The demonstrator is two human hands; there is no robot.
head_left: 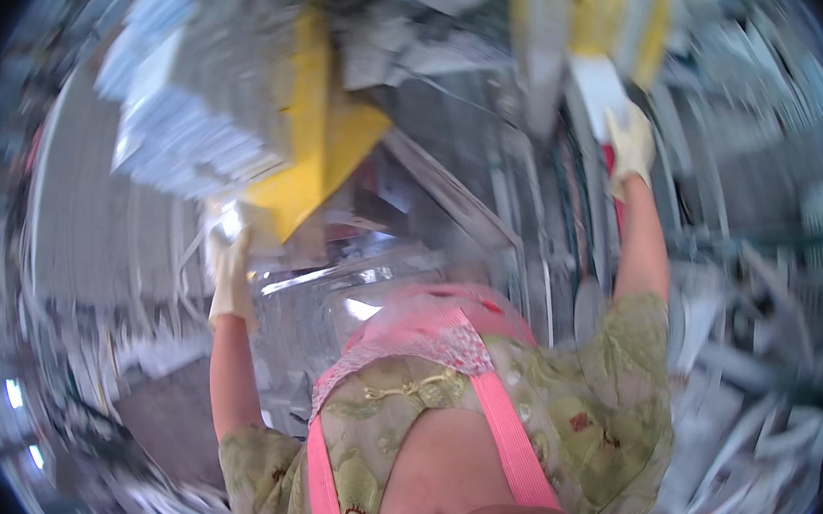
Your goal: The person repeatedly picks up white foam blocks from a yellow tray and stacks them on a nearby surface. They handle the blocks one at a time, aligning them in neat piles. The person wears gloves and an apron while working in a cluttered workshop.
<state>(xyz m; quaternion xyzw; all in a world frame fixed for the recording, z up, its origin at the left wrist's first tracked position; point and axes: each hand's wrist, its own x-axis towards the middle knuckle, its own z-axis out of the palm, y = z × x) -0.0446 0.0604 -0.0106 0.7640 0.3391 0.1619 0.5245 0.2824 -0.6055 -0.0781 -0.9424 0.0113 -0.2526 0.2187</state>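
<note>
The picture is smeared by motion. My left hand (229,257), in a pale cream glove, is raised at the near lower corner of a thick stack of white sheets (200,142). A bright glare covers its fingertips, so their grip does not show. Against the right side of that stack stands a folded yellow sheet (316,164). Farther out on the right, my right hand (630,147), gloved alike, has its fingers closed at the lower end of a white flat piece (601,92). Beyond that piece is a blurred yellow and white bundle (588,21). A narrow red strip (609,159) shows beside the right glove.
At the left, a large row of grey-white sheets (90,196) stands packed together. Clear shiny plastic (329,294) lies close in front of my body. Long metal bars (535,205) run through the middle right, and jumbled pale scraps (748,418) fill the lower right.
</note>
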